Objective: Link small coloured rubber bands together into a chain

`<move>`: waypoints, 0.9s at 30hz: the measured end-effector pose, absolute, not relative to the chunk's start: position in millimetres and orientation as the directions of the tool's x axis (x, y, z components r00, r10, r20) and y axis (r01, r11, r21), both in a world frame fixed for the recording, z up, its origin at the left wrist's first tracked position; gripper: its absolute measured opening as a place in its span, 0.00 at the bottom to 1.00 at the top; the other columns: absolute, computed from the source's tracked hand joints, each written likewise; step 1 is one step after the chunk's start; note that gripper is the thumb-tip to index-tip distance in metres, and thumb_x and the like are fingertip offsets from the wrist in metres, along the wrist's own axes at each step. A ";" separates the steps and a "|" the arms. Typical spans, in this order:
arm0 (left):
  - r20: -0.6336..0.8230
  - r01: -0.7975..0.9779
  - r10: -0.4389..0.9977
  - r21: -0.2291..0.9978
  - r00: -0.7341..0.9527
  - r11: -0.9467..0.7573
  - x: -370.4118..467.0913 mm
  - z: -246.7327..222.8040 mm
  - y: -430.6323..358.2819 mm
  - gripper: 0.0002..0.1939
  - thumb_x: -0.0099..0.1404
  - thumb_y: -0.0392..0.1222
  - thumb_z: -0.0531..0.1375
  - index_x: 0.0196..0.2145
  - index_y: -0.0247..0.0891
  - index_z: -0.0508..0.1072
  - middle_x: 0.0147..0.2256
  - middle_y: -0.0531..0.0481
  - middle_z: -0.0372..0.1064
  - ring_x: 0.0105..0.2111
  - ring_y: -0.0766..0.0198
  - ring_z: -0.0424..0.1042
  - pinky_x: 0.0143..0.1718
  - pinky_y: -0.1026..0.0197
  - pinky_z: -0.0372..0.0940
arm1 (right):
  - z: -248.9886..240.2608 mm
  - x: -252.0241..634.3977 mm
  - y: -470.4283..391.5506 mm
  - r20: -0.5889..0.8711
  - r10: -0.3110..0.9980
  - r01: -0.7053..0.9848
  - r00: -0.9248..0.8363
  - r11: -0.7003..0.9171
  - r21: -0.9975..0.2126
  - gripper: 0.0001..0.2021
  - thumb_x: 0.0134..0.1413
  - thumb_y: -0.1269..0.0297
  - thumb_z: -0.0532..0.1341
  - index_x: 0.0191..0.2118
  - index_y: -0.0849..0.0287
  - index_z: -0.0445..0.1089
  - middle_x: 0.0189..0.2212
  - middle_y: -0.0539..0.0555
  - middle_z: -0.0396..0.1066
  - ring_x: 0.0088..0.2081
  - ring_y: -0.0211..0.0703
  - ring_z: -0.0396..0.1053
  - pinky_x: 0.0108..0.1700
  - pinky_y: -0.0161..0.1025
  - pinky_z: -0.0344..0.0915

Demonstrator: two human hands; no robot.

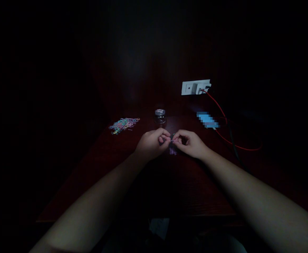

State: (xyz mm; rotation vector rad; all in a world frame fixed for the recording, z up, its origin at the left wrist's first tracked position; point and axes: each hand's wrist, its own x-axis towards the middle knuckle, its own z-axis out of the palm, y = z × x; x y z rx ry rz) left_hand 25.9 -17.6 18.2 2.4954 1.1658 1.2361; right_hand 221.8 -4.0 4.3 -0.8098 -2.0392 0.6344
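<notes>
L hand: thumb & index fingertips pinched, gap narrow, on one end of a thin purple band. R hand: same config., thumb & index pressed tog. on the opp. end. Band pos.: btwn the two sets of fingertips, approx. horiz., over the dark red table. Single loop or several, I cannot tell from where I stand; light is low. Other fingers of both hands: curled in. Both forearms reach in from the table's front edge.

Just beside the hands, on the near side of the band: small cluster of purple bands on the tabletop. Beyond L hand, farther back & to its L: loose pile of multicolored bands, incl. green, pink, purple & yellow. Back of table, ctr.: small clear jar, upright, w/ lid on.

Beyond R hand: phone, lying flat, display lit, content pixelated. Red cable runs btwn phone & white charger, the latter seated in wall outlet. Dark cable hangs from same outlet area, crossing the red one.
</notes>
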 end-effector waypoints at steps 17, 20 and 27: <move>0.621 0.617 0.686 0.383 0.379 -0.688 25.2 18.4 -17.4 0.06 0.58 0.35 0.59 0.36 0.39 0.69 0.31 0.54 0.72 0.29 0.68 0.69 0.31 0.65 0.64 | 4.5 220.6 -4.5 0.501 0.748 0.319 -0.435 0.648 -0.691 0.07 0.52 0.63 0.61 0.31 0.62 0.69 0.21 0.49 0.63 0.22 0.33 0.58 0.25 0.31 0.57; 0.614 0.607 0.687 0.390 0.389 -0.693 24.6 16.6 -16.0 0.08 0.58 0.34 0.59 0.38 0.39 0.70 0.33 0.53 0.72 0.30 0.67 0.70 0.33 0.64 0.66 | 4.5 221.2 -4.3 0.504 0.744 0.318 -0.439 0.653 -0.687 0.06 0.52 0.64 0.61 0.31 0.62 0.69 0.21 0.49 0.64 0.23 0.33 0.59 0.25 0.31 0.57; 0.611 0.604 0.670 0.362 0.422 -0.710 24.0 15.4 -14.8 0.10 0.58 0.34 0.59 0.39 0.40 0.72 0.34 0.52 0.72 0.33 0.66 0.71 0.36 0.63 0.67 | 5.2 222.5 -4.6 0.501 0.739 0.312 -0.450 0.656 -0.687 0.04 0.51 0.66 0.60 0.32 0.62 0.69 0.21 0.49 0.64 0.22 0.33 0.59 0.25 0.32 0.57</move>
